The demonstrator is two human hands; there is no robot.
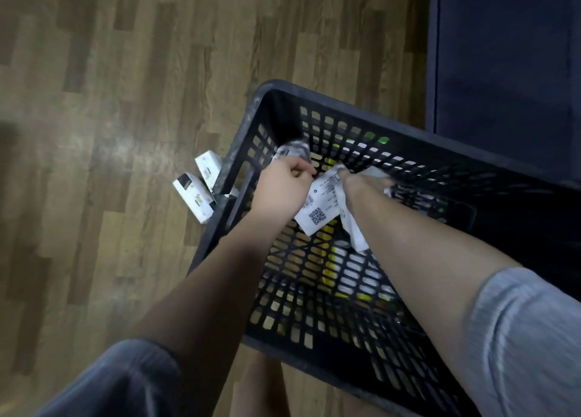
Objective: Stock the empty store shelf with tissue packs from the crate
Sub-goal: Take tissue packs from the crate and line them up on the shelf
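Observation:
Both my arms reach down into a black lattice plastic crate (239, 177) that stands on the floor. My left hand (284, 185) is closed on a small pack (292, 150) near the crate's far corner. A white tissue pack (320, 209) with a printed label and QR code lies between my hands, and my right hand (361, 185) grips it from the right. Another white wrapper (355, 231) hangs under my right wrist. The shelf is a dark blue unit (503, 54) at the upper right.
Two white boxes (196, 193) lie on the wooden floor (110, 102) against the crate's left outer wall. Yellow and white items show through the crate's lattice bottom. The dark unit stands just beyond the crate's far right side.

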